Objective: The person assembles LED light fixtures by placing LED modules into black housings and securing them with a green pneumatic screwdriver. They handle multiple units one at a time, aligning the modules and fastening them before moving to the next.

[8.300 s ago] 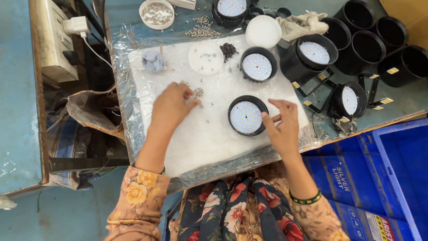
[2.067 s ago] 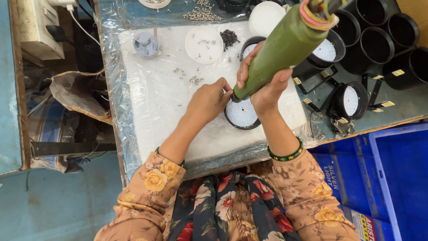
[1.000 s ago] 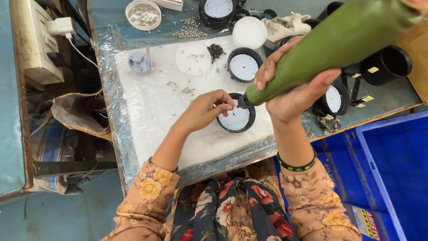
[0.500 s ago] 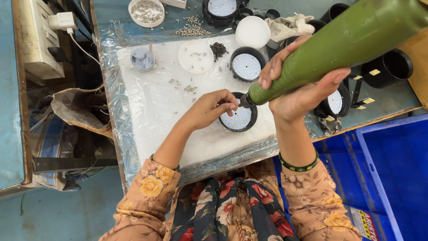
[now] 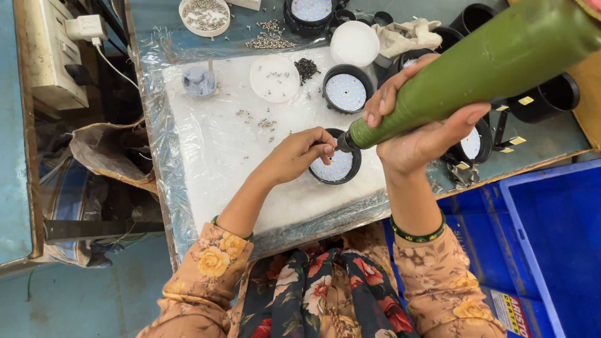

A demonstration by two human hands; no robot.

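Bright even light, perhaps overhead

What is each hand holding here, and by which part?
The right hand grips the green power screwdriver round its lower body, near the tip. The left hand pinches the rim of the round black lamp housing.

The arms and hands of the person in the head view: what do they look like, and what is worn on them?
Both hands are bare, without gloves. The left hand and the right hand come out of peach sleeves printed with yellow and orange flowers, pushed up the forearms. A thin dark bangle sits at the left cuff. A green and black bangle circles the right forearm.
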